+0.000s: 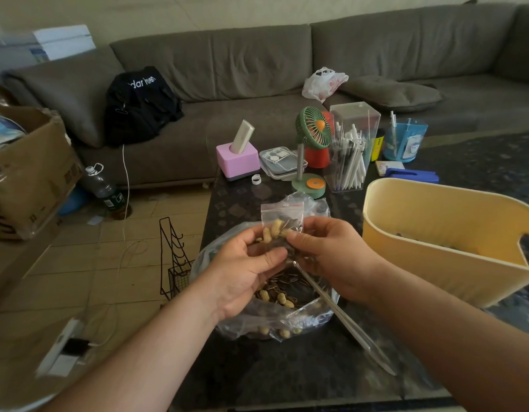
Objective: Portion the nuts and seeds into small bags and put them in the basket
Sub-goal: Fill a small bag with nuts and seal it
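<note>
- Reaching in from 7 o'clock, the left forearm runs up toward the middle of the view, wrist bent slightly back, palm turned up and inward.
- The left hand [245, 263] is curled, thumb lying across toward 3 o'clock, fingers cupped under the lower part of the small bag [282, 224]; it holds the bag from below and the left.
- The small bag, clear with a red zip strip, stands upright between both hands, its mouth at 12 o'clock, with peanuts and dark seeds showing in its lower half.
- Below the hands, at 6 o'clock of them, the big bag [275, 310] lies open on the dark table [287, 376], with peanuts and striped seeds inside.
- A metal spoon [343, 316] leans out of the big bag, its handle running toward 5 o'clock.
- The right hand [328, 251] comes in from 4 o'clock, back of the hand up, fingers curled, fingertips pinching the small bag's right side; thumbs of both hands nearly meet.
- The right forearm stretches off to the lower right corner.
- The yellow basket [435, 248] sits at 3 o'clock of the hands, near but apart, tilted toward the viewer; something dark lies on its bottom, too unclear to name.
</note>
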Demonstrator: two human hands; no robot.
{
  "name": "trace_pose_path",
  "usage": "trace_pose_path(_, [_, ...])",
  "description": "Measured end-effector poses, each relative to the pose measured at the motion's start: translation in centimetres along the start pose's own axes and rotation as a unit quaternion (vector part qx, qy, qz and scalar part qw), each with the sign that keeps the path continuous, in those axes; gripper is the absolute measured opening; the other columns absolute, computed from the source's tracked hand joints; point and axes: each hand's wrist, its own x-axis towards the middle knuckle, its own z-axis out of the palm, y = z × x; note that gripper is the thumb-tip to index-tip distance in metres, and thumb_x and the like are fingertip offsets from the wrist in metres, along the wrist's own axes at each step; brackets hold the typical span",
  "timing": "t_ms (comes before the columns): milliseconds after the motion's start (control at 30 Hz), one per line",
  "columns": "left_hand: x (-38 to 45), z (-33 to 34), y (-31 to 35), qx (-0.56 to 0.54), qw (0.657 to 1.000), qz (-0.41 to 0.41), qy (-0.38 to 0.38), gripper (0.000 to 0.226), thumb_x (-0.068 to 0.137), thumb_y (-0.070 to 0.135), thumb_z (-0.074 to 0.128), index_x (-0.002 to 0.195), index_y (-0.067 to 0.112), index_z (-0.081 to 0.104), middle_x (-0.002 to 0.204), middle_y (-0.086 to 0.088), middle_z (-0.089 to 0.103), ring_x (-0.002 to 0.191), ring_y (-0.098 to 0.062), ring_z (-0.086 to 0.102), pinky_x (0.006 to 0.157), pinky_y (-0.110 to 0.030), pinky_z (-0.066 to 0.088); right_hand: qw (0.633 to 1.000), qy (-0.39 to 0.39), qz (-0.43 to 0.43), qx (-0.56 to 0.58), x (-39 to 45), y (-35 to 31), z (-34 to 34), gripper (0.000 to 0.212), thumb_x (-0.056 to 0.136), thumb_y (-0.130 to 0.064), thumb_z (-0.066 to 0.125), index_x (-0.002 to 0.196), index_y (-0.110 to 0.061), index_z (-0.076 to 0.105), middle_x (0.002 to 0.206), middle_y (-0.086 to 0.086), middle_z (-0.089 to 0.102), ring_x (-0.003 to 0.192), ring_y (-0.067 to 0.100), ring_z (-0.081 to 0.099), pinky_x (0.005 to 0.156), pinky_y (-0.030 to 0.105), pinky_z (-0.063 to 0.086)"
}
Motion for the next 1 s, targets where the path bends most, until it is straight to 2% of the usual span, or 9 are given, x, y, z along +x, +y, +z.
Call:
trace_pose_path(167, [0.07,0.38,-0.12,0.023,1.0,0.003,0.01,0.061,0.075,-0.007,0.075,0.132,0.011,0.064,0.109,-0.012,0.08,0.099,-0.021,0.079,0.079,-0.028,0.064,0.999,-0.051,-0.004,-0.009,-0.33,0.11,0.09,0.016,0.098,-0.008,0.069,0.114,-0.008,0.074,0.113,0.023,0.074,0.1,0.027,0.074,0.087,0.037,0.063])
trace_pose_path(267, [0.23,0.44,-0.01,0.01,1.0,-0.005,0.02,0.062,0.07,-0.006,0.077,0.13,0.009,0.064,0.103,-0.011,0.081,0.095,-0.021,0.08,0.076,-0.028,0.064,0.999,-0.024,-0.035,-0.026,-0.36,0.05,0.07,0.016,0.098,-0.003,0.067,0.113,-0.003,0.073,0.109,0.026,0.073,0.089,0.019,0.075,0.075,0.025,0.06])
trace_pose_path(367, [0.27,0.41,-0.04,0.0,1.0,-0.018,0.018,0.058,0.068,-0.008,0.075,0.123,0.01,0.068,0.099,-0.01,0.081,0.092,-0.02,0.08,0.076,-0.028,0.065,0.997,-0.054,0.012,0.048,-0.27,0.06,0.0,0.022,0.098,0.0,0.066,0.12,-0.003,0.069,0.115,0.02,0.076,0.106,0.026,0.075,0.09,0.035,0.062])
trace_pose_path(433, [0.16,0.28,-0.03,-0.013,0.999,-0.029,0.012,0.053,0.068,-0.008,0.074,0.117,0.012,0.07,0.101,-0.011,0.08,0.093,-0.02,0.079,0.079,-0.03,0.065,0.997,-0.057,0.046,0.03,-0.22,0.09,-0.11,0.017,0.097,-0.009,0.069,0.115,-0.006,0.071,0.114,0.017,0.076,0.106,0.027,0.072,0.102,0.042,0.055])
trace_pose_path(600, [0.01,0.19,0.15,-0.042,0.998,-0.039,-0.015,0.041,0.079,0.001,0.071,0.118,0.011,0.072,0.108,-0.011,0.079,0.097,-0.021,0.079,0.083,-0.03,0.065,0.997,-0.051,0.038,0.032,0.23,0.38,-0.49,0.04,0.081,-0.019,0.079,0.116,-0.002,0.072,0.111,0.023,0.071,0.102,0.03,0.063,0.098,0.043,0.054])
trace_pose_path(700, [0.1,0.29,0.31,-0.038,0.998,-0.041,-0.006,0.035,0.086,-0.004,0.067,0.118,0.007,0.074,0.107,-0.012,0.079,0.092,-0.019,0.079,0.078,-0.028,0.065,0.998,-0.054,0.019,0.031,0.36,0.57,-0.55,0.025,0.086,-0.009,0.076,0.111,-0.004,0.074,0.104,0.017,0.07,0.099,0.027,0.064,0.09,0.036,0.054])
trace_pose_path(800, [0.08,0.24,0.49,-0.023,0.999,-0.039,0.004,0.039,0.08,-0.002,0.072,0.118,0.006,0.074,0.104,-0.01,0.08,0.088,-0.016,0.079,0.073,-0.024,0.064,0.999,-0.046,0.012,0.016,0.42,0.86,-0.52,0.024,0.094,-0.004,0.072,0.118,-0.004,0.073,0.115,0.024,0.073,0.105,0.03,0.07,0.105,0.046,0.053])
trace_pose_path(900, [0.11,0.07,0.39,-0.023,0.999,-0.042,0.002,0.04,0.075,-0.002,0.074,0.113,0.008,0.074,0.103,-0.011,0.081,0.089,-0.017,0.08,0.078,-0.027,0.066,0.999,-0.041,0.013,0.011,0.42,0.82,-0.33,0.028,0.097,-0.001,0.068,0.124,-0.005,0.07,0.122,0.023,0.073,0.118,0.036,0.07,0.106,0.045,0.055])
trace_pose_path(1000, [0.01,0.21,0.25,0.0,0.999,-0.047,0.002,0.037,0.074,0.003,0.076,0.11,0.01,0.075,0.102,-0.009,0.081,0.09,-0.016,0.079,0.083,-0.029,0.066,0.999,-0.036,0.021,0.018,0.39,0.94,-0.17,0.022,0.099,0.0,0.065,0.119,-0.004,0.073,0.117,0.02,0.074,0.106,0.032,0.07,0.097,0.039,0.055])
